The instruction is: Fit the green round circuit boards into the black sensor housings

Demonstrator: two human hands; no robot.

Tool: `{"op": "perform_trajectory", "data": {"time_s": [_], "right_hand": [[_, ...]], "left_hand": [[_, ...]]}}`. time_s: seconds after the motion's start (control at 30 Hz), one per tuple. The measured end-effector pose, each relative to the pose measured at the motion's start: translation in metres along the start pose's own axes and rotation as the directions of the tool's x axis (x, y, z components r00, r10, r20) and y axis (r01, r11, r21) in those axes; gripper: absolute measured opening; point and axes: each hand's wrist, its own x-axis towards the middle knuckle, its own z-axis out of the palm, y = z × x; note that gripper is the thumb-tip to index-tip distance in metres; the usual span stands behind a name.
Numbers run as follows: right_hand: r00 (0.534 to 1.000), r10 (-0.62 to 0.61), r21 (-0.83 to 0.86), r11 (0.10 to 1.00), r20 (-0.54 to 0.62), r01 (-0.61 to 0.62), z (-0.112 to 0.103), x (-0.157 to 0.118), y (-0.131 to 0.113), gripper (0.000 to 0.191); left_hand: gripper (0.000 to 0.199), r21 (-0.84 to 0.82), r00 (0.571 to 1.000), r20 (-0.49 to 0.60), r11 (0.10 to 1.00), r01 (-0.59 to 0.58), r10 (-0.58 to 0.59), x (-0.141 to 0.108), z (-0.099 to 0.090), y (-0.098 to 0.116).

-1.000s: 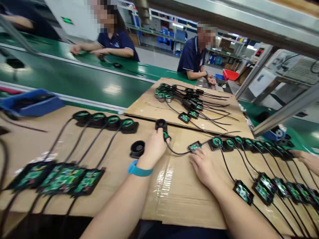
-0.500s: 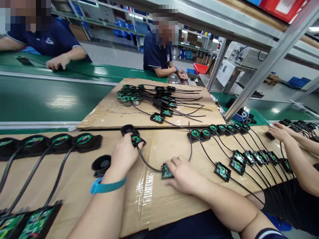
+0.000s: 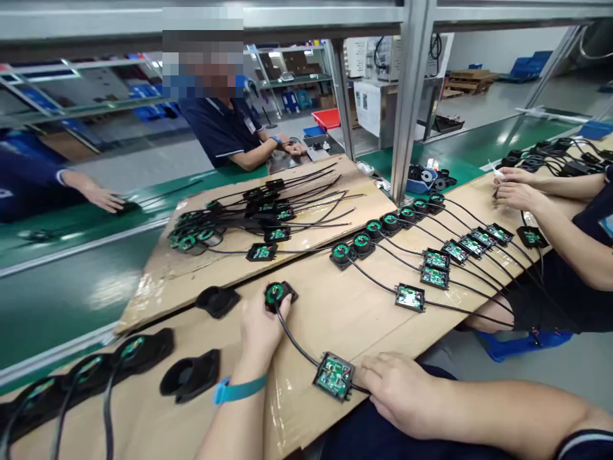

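My left hand (image 3: 262,329) is closed round a black round housing (image 3: 276,296) with a green ring-shaped circuit board on top. From it a black cable (image 3: 297,342) runs to a small open black box (image 3: 334,377) with a green circuit board inside, lying on the cardboard (image 3: 354,326). My right hand (image 3: 400,386) is at the near edge, just right of this box, its fingers curled over the cable that leaves the box. The fingertips are partly hidden. Left of my left hand lie two black fan-like housings (image 3: 190,375) without visible boards.
Finished-looking rows of housings (image 3: 341,253) and boxes (image 3: 410,297) joined by cables stretch to the right. More units lie heaped (image 3: 191,233) on a raised cardboard sheet. A metal post (image 3: 407,108) stands beyond. A co-worker's hands (image 3: 514,188) work at right; other people sit across the belt.
The view has swung right. My left hand still holds the housing, now farther from the fan-like housings. My right hand has moved off the box to the cable at its right side.
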Motion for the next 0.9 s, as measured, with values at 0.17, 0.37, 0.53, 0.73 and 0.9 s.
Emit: {"op": "perform_trajectory", "data": {"time_s": [0.17, 0.37, 0.53, 0.73, 0.9], "right_hand": [[0.991, 0.093, 0.059, 0.994, -0.097, -0.088, 0.007, -0.016, 0.026, 0.030], [0.899, 0.357, 0.016, 0.931, -0.252, -0.365, -0.014, -0.039, 0.070, 0.030], [0.834, 0.314, 0.091, 0.947, -0.453, -0.307, -0.015, -0.057, 0.072, 0.023], [0.785, 0.201, 0.002, 0.969, -0.585, -0.247, 0.004, -0.050, 0.080, 0.031], [0.742, 0.144, -0.108, 0.954, -0.655, -0.280, 0.009, -0.045, 0.105, 0.028]], "left_hand": [[0.065, -0.058, 0.996, 0.060, 0.997, -0.059, 0.062, 0.011, 0.023, 0.029], [0.058, -0.181, 0.979, 0.189, 0.983, -0.038, 0.073, 0.041, 0.050, 0.065], [0.068, -0.157, 0.969, 0.232, 0.987, -0.045, 0.081, 0.051, 0.059, 0.084], [0.070, -0.099, 0.956, 0.206, 0.976, -0.194, 0.210, 0.052, 0.066, 0.087], [0.065, -0.084, 0.953, 0.215, 0.977, -0.198, 0.212, 0.057, 0.069, 0.086]]}}
